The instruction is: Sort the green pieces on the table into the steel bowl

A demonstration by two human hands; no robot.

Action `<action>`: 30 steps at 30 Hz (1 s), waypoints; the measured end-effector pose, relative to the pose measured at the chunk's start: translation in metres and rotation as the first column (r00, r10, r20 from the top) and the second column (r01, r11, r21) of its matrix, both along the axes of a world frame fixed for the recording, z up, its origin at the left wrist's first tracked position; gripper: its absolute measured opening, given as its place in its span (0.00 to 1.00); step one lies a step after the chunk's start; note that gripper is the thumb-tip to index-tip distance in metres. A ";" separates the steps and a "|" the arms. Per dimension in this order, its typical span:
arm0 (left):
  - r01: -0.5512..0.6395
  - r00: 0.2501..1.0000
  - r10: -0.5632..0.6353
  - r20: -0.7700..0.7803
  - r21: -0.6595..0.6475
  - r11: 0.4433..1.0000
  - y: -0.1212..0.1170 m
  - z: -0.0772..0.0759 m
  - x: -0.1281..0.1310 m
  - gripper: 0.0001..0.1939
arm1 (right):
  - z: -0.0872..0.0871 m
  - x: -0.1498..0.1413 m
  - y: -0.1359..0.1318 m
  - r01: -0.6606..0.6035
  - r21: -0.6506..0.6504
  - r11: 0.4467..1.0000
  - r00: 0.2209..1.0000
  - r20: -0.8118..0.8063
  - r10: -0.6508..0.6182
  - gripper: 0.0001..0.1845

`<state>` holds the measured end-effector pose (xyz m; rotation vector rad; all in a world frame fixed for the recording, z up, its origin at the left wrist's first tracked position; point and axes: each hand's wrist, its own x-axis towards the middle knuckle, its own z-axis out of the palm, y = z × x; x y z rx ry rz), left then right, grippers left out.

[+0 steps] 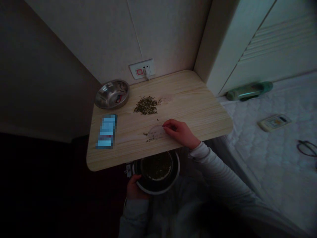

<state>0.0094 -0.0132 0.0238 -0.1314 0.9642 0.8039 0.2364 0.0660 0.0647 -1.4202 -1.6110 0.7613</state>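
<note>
Under the table's front edge, my left hand grips the rim of a dark round pot with a pale rim. Small dark green grains, like mung beans, lie inside it. My right hand rests over the table near its front edge, thumb and fingertips pinched together; what is between them is too small to make out. Just left of those fingertips are a few scattered beans and a faint, clear, round-edged shape. Farther back on the wood lies a larger pile of green beans.
On the small wooden table stand a steel bowl at back left and a lit phone at left. A plug sits in the wall socket. A remote control, glasses and a green bottle lie on the bed.
</note>
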 end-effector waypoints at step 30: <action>-0.070 0.990 0.075 0.120 -0.047 0.996 0.000 0.002 0.002 0.14 | -0.003 -0.005 -0.006 0.001 -0.062 0.998 0.992 -0.123 -0.008 0.08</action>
